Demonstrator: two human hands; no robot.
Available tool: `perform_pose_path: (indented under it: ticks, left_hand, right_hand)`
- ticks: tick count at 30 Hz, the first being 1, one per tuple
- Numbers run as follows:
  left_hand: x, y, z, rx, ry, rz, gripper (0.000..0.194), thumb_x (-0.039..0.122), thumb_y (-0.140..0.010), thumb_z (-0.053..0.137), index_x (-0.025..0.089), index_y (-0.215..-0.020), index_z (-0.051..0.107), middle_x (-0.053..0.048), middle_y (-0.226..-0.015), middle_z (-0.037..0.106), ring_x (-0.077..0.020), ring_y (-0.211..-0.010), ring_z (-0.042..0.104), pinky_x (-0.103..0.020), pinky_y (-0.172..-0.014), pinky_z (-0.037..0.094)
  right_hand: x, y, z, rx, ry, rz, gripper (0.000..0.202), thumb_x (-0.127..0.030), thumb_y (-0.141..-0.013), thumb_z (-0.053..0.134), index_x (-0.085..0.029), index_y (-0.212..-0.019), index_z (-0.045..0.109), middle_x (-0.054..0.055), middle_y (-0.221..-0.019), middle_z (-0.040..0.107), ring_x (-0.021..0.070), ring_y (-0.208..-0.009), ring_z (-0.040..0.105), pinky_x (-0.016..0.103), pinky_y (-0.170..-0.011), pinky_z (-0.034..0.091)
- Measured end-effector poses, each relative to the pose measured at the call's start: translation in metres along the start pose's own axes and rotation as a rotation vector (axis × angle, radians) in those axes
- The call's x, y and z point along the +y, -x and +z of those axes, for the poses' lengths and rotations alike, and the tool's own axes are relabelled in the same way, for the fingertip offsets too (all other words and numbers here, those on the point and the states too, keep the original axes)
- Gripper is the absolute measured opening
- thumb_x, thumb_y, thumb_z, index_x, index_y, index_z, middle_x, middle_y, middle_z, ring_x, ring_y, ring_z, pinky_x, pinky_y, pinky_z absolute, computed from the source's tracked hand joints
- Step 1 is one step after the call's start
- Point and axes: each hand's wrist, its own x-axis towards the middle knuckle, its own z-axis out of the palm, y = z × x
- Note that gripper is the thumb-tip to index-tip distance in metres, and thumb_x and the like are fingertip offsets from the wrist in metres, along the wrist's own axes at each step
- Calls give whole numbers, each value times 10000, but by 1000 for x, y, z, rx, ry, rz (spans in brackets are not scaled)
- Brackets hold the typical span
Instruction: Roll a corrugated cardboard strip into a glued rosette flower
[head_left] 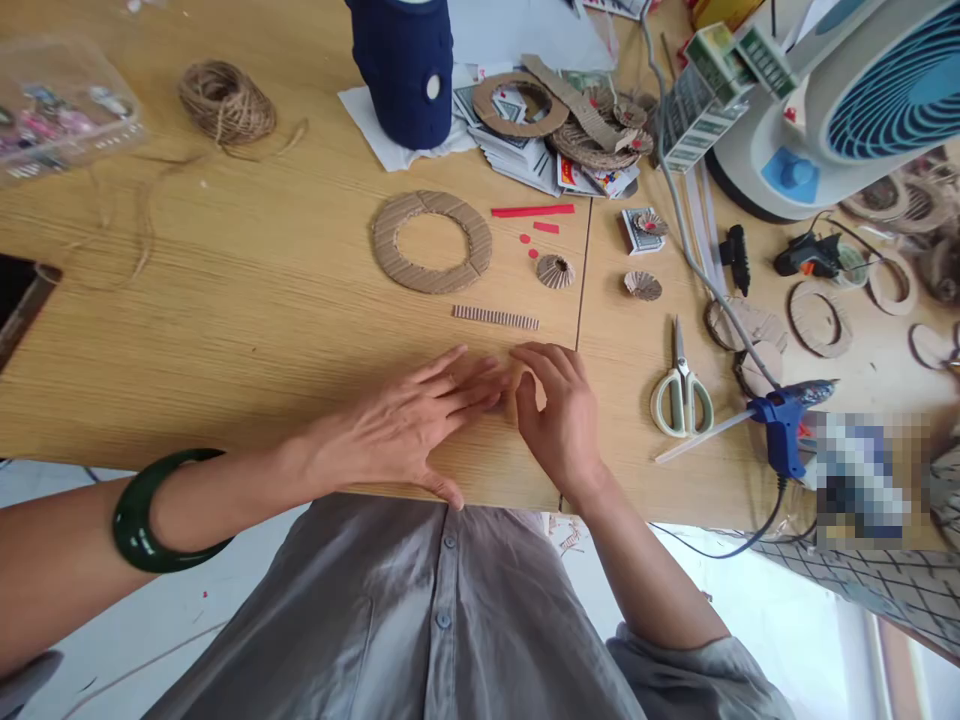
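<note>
My left hand lies flat near the table's front edge, fingers spread and pointing right, with nothing seen in it. Close beside its fingertips is my right hand, its fingers loosely curved and apart on the wood, holding nothing visible. Just beyond both hands lies a corrugated cardboard strip. Farther back are a cardboard ring, a pleated cardboard rosette, a long red strip, a short red strip and two small red dots.
Scissors and a blue glue gun lie right. A dark blue cup stands behind, near stacked cards. Twine and a plastic box are back left. A fan stands back right, its grey cable crossing the table.
</note>
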Motion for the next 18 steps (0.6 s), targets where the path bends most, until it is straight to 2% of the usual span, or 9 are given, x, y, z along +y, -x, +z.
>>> perform_pose_path:
  ticks: [3, 8, 14, 18]
  left_hand:
    - [9, 8, 1, -14, -16, -1, 1160, 882, -770, 537, 60, -1576, 399, -200, -1649, 372, -336, -1608, 150, -521, -1334, 79]
    - [13, 6, 0, -17, -33, 0, 1221, 846, -677, 693, 20, -1541, 444, -218, -1676, 307, -390, -1609, 71, -538, -1333, 118]
    - [6, 13, 10, 15, 90, 0, 1186, 863, -801, 527, 55, -1626, 253, -171, -1692, 286, -327, -1608, 158, -517, -1329, 56]
    - [5, 19, 17, 14, 124, -33, 1210, 872, -803, 508, 60, -1642, 188, -174, -1701, 257, -338, -1609, 143, -513, -1322, 27]
  right_hand:
    - [-5, 27, 0, 17, 58, -61, 316, -109, -974, 478, -193, -1194, 688, 122, -1262, 708, 279, -1253, 597, 521, -1040, 555]
    - [-9, 64, 2, 25, 186, -153, 418, -146, -973, 563, -147, -1391, 569, 189, -1525, 536, 330, -1529, 361, 623, -1170, 446]
    - [-12, 70, 8, -125, 217, -150, 529, -284, -1010, 562, -170, -1518, 470, 161, -1656, 399, 311, -1630, 90, 656, -1262, 290]
    - [-11, 67, 12, -189, 232, -191, 628, -327, -1015, 561, -110, -1576, 379, 170, -1667, 371, 297, -1626, 5, 647, -1293, 217]
